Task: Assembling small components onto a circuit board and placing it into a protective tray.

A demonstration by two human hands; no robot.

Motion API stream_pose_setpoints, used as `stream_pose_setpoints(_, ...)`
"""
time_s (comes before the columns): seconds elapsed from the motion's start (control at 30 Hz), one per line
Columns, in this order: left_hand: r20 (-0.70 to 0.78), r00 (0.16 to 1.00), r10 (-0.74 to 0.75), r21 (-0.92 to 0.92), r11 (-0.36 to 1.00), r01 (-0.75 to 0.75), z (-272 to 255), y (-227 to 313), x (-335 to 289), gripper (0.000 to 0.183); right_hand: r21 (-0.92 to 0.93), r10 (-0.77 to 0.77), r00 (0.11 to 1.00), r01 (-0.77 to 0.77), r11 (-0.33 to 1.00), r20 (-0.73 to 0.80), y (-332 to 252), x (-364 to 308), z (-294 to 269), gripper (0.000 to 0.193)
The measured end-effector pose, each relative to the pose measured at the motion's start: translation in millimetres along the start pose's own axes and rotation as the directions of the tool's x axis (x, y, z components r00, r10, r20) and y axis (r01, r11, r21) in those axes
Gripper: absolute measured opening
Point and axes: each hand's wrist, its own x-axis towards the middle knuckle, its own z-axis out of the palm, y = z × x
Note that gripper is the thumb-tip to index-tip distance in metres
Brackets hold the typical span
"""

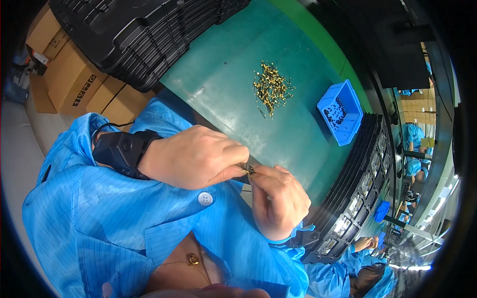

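My left hand (198, 156) and my right hand (280, 201) meet in front of my chest, by the table's near edge. Both are closed, thumb against fingers. Pinched where their fingertips meet is a small black-and-gold part (247, 169); the fingers hide most of it, and I cannot tell if it is one piece or several. Beyond my hands a loose pile of thin gold-and-black parts (272, 87) lies on the green tabletop (218, 84). To the right of the pile stands a blue plastic bin (352, 130) with many tiny black pieces (336, 111) inside.
Stacked black trays (134, 44) rise at the far left, with cardboard boxes (69, 74) beside them. Another stack of black trays (348, 208) stands close on my right. Past it, a co-worker in a blue sleeve (328, 280) sits at the lower right.
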Motion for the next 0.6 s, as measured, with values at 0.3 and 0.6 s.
stream_pose_setpoints(0.3, 0.046, 0.999, 0.013, -0.034, 0.999, -0.011, 0.3, -1.5, -0.4, 0.02, 0.036, -0.01, 1.0, 0.009, 0.999, 0.013, 1.3, -1.4, -2.1, 0.018)
stream_pose_setpoints(0.6, 0.074, 0.997, 0.027, -0.065, 0.998, -0.022, 0.6, -3.1, -1.8, 0.02, 0.035, -0.002, 1.0, 0.002, 0.999, 0.02, -0.8, -2.5, -2.1, 0.018)
